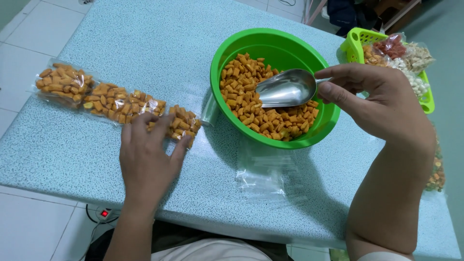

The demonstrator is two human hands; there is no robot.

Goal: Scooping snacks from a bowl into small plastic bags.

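Note:
A green bowl (222,58) holds orange snack pieces (246,104). My right hand (374,99) grips the handle of a metal scoop (285,88) whose blade rests in the bowl over the snacks. My left hand (147,157) lies flat, fingers spread, on a filled clear snack bag (181,123). Two more filled bags, one (118,102) beside it and one (63,82) farther left, lie in a row. A stack of empty clear bags (263,174) sits in front of the bowl.
The speckled blue table (145,38) ends near me and at the left over white floor tiles. A lime basket (355,41) with packed snacks stands at the far right. A power strip (104,212) lies on the floor.

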